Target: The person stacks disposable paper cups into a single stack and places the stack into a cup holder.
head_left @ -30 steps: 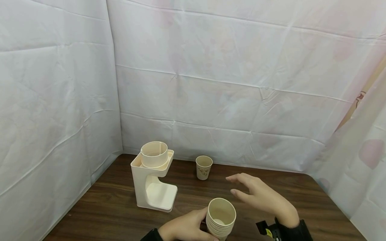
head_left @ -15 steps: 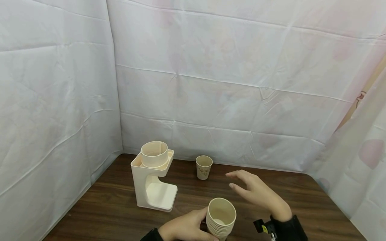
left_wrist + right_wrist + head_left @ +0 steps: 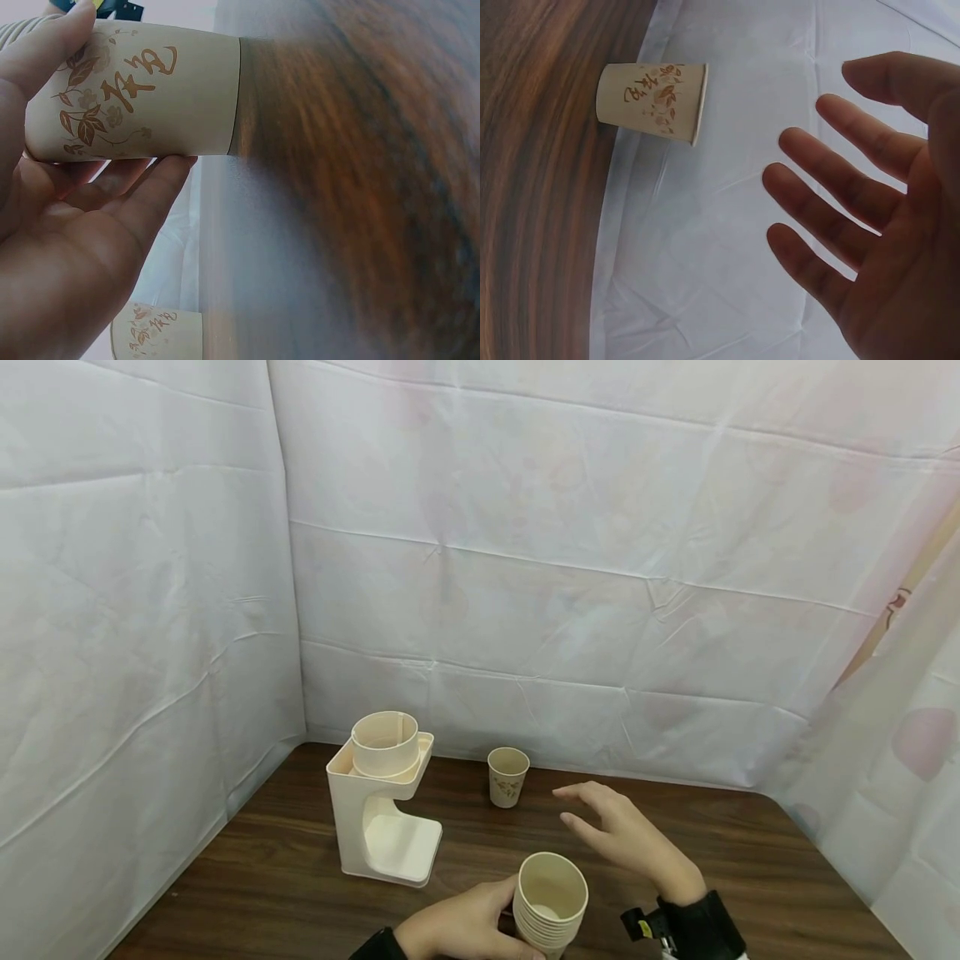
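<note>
A stack of beige paper cups (image 3: 551, 902) stands upright on the table at the front, gripped round its side by my left hand (image 3: 468, 922). In the left wrist view, the thumb and fingers of that hand lie on both sides of the stack's lowest cup (image 3: 150, 90), which bears a brown leaf print. Farther back stands a single paper cup (image 3: 507, 778) with the same print. My right hand (image 3: 626, 835) hovers to the right of that cup and touches nothing. Its fingers are spread apart in the right wrist view, with the single cup (image 3: 651, 101) beyond them.
To the left stands a cream plastic holder (image 3: 378, 810) with a round ring on top and a flat foot. The dark wooden table (image 3: 255, 852) meets white cloth (image 3: 525, 568) at its back and left edges. More cloth hangs on the right.
My right hand has drifted a little to the left, nearer the single cup. The left hand and the cup stack have stayed in place.
</note>
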Tool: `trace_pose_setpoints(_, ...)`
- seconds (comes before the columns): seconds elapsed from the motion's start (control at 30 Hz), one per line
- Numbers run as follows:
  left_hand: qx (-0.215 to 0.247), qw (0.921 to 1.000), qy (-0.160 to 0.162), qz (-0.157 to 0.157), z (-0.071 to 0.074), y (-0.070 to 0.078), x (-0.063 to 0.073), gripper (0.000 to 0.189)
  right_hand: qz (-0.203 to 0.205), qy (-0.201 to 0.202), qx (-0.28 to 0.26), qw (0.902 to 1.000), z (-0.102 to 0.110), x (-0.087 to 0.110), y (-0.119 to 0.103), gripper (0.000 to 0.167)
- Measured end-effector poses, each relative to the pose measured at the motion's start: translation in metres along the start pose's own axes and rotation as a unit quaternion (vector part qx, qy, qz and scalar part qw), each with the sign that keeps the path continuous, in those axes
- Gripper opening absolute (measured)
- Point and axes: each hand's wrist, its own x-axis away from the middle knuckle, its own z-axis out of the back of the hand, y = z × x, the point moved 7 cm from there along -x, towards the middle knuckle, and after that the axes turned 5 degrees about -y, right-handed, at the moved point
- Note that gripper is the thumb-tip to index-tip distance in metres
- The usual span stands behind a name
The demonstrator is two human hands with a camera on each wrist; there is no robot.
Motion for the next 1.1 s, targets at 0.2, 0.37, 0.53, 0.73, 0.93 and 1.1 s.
trace_pose_setpoints(0.2, -0.018, 0.9998, 0.0, 0.004, 0.001, 0.0, 0.0, 0.06, -0.007, 0.011, -0.004, 0.9999, -0.003, -0.003, 0.003, 0.032)
trace_pose_setpoints(0.37, -0.013, 0.9998, -0.004, 0.012, 0.002, -0.002, 0.001, 0.06, 0.001, 0.025, -0.005, 0.9997, -0.007, -0.007, 0.005, 0.035)
trace_pose_setpoints(0.53, -0.002, 0.9999, -0.006, 0.013, 0.001, -0.002, 0.001, 0.06, 0.006, 0.034, -0.005, 0.9994, -0.011, -0.016, 0.009, 0.037)
trace_pose_setpoints(0.73, -0.01, 0.9999, -0.005, 0.006, 0.001, -0.001, 0.001, 0.06, 0.006, 0.022, -0.005, 0.9997, -0.019, -0.037, 0.017, 0.038)
trace_pose_setpoints(0.93, -0.006, 0.9999, -0.01, 0.009, 0.001, -0.001, 0.0, 0.062, 0.028, -0.002, 0.012, 0.9995, -0.03, -0.062, 0.025, 0.042)
trace_pose_setpoints(1.1, 0.036, 0.999, -0.016, 0.019, 0.001, -0.004, 0.0, 0.063, 0.018, -0.01, 0.028, 0.9994, -0.037, -0.082, 0.034, 0.043)
